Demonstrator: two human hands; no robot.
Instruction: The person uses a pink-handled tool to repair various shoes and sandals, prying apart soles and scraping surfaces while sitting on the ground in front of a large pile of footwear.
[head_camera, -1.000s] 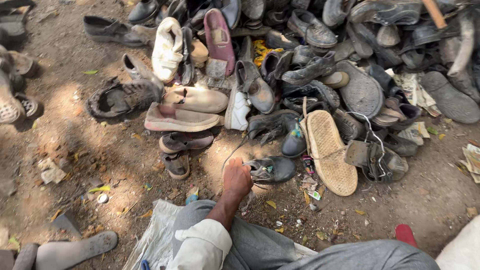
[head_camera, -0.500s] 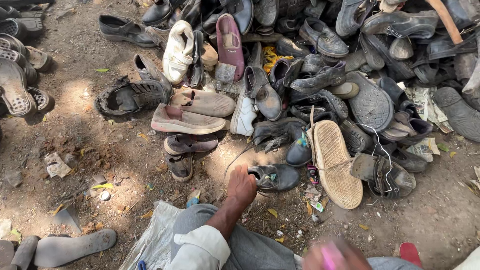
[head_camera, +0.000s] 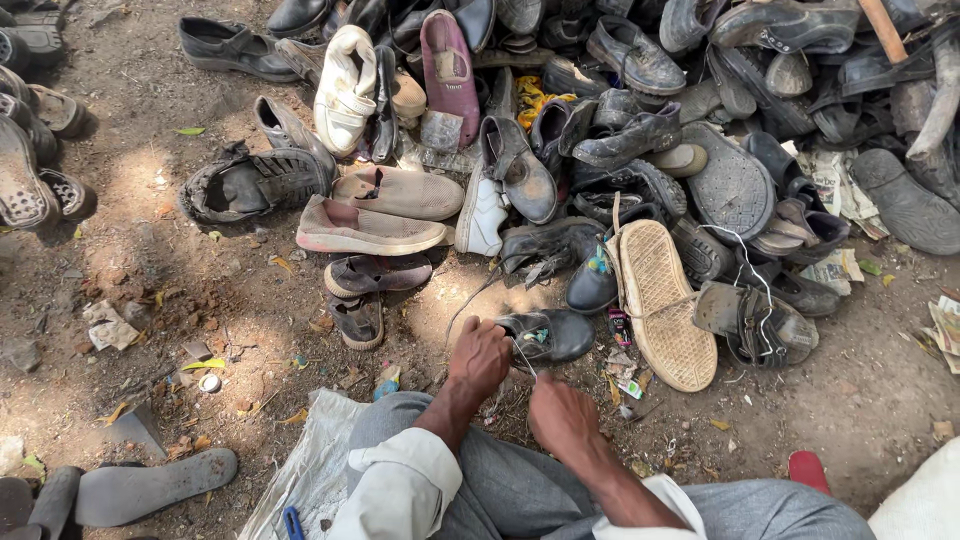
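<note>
Dirt ground (head_camera: 150, 300) — fingers (head_camera: 478, 362) curled, wrists bent.

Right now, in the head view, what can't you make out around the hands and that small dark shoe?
- Left hand: its grip faces away; fingers hidden by its own back.
- Right hand: fingertips curled under; a thin lace seems to run between the hands, too fine to confirm.
- Small dark shoe: near end covered by the left hand.
- Red object: cut off by the grey trouser leg.
</note>
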